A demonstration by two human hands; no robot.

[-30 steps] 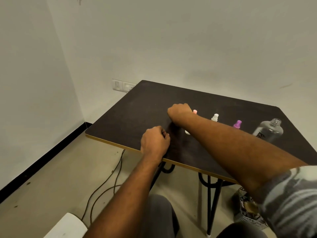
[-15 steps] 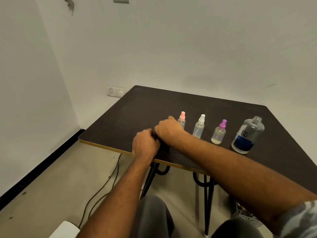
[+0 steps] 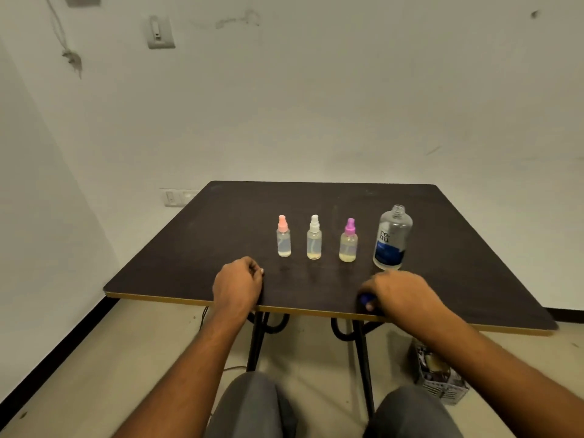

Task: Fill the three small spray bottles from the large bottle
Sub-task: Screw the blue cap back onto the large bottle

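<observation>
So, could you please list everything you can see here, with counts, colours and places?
table: one, dark brown with a yellowish edge, centre
pink-topped spray bottle: one, clear, left end of the mid-table row
white-topped spray bottle: one, clear, middle of the row
purple-topped spray bottle: one, clear, right end of the row
large bottle: one, clear with a blue label, uncapped, right of the row
small blue thing: one, at the table's front edge
switch plates: two, white, high and low on the wall
box: one, greyish, on the floor, right
left hand: curled, resting on the front edge
right hand: holds the small blue thing
legs: two, grey trousers, bottom
</observation>
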